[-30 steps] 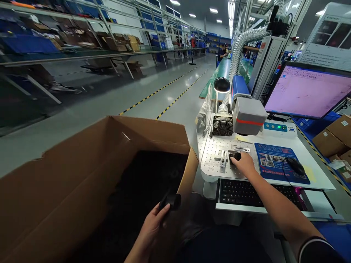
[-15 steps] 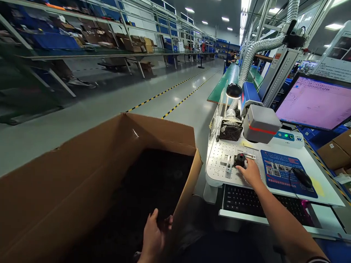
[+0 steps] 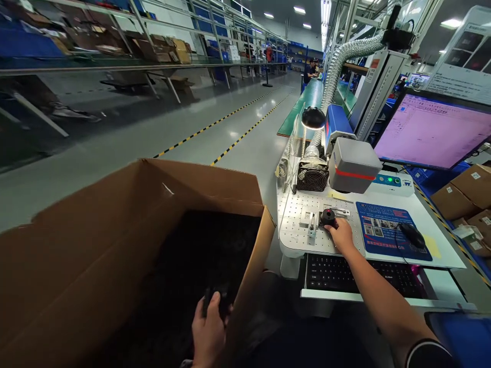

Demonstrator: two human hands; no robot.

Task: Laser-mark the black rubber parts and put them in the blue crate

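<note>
White table [image 3: 448,258] supports a perforated metal plate [image 3: 291,231]. Upon the plate, the person's right hand [image 3: 340,235] pinches a round black part [image 3: 328,216], touching the hand's far left side. Left of the plate, within a cardboard box [image 3: 115,220], the left hand [image 3: 209,329] clasps a second black part [image 3: 207,300] beside its thumb.

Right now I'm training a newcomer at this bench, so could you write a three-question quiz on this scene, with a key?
1. The right hand touches: A) the monitor; B) the round black part; C) the fan.
2. True or false: the mouse rests on the blue mat.
3. Fill in: the left hand holds a dark piece over the cardboard ____.

Key: 1 B; 2 true; 3 box.
</note>
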